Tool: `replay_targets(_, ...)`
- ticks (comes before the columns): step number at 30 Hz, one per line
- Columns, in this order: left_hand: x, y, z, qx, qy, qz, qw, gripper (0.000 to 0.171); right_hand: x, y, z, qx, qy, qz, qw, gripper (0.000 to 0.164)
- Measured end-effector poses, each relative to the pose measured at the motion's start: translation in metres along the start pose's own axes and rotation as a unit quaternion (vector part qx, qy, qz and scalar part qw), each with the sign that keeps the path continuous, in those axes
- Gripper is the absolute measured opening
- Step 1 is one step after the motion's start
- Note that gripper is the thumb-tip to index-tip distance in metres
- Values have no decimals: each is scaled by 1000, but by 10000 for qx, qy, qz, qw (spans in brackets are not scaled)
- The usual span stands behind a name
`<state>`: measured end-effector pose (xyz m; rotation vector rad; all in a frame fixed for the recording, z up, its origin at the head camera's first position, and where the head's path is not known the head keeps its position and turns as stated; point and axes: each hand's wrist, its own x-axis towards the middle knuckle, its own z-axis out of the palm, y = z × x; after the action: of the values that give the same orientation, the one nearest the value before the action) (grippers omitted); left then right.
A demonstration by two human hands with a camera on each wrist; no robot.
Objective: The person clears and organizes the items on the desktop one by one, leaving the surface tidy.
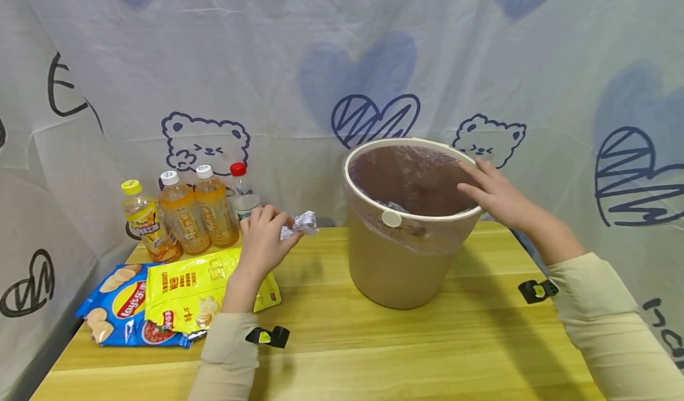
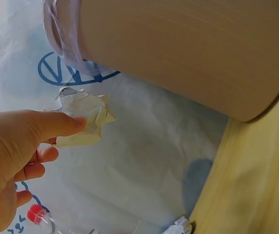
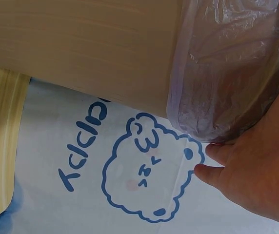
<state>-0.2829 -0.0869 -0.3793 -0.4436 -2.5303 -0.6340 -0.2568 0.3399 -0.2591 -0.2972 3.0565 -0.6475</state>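
My left hand (image 1: 262,240) pinches a crumpled piece of paper (image 1: 306,223) between thumb and fingers, held up left of the trash can (image 1: 395,276). In the left wrist view the crumpled paper (image 2: 83,117) looks cream and white, with ragged folds. A second white paper ball (image 2: 178,226) lies low in that view, at the table's edge. The brown trash can has a cream rim and a clear plastic liner (image 1: 440,243) folded over it. My right hand (image 1: 502,196) rests on the rim's right side, its fingers extended, with the liner (image 3: 217,73) beside them.
At the back left stand several plastic bottles, among them a yellow-capped bottle (image 1: 149,226) and a red-capped bottle (image 1: 238,169). A blue chip bag (image 1: 120,306) and a yellow chip bag (image 1: 187,288) lie flat before them. A patterned curtain (image 1: 288,92) hangs behind the wooden table (image 1: 342,359).
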Motion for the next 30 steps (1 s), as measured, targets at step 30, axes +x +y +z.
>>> replay_targets(30,62,37,-51,-174,764,589,9952,23,0,0,-2,-78,-38,42,10000,69)
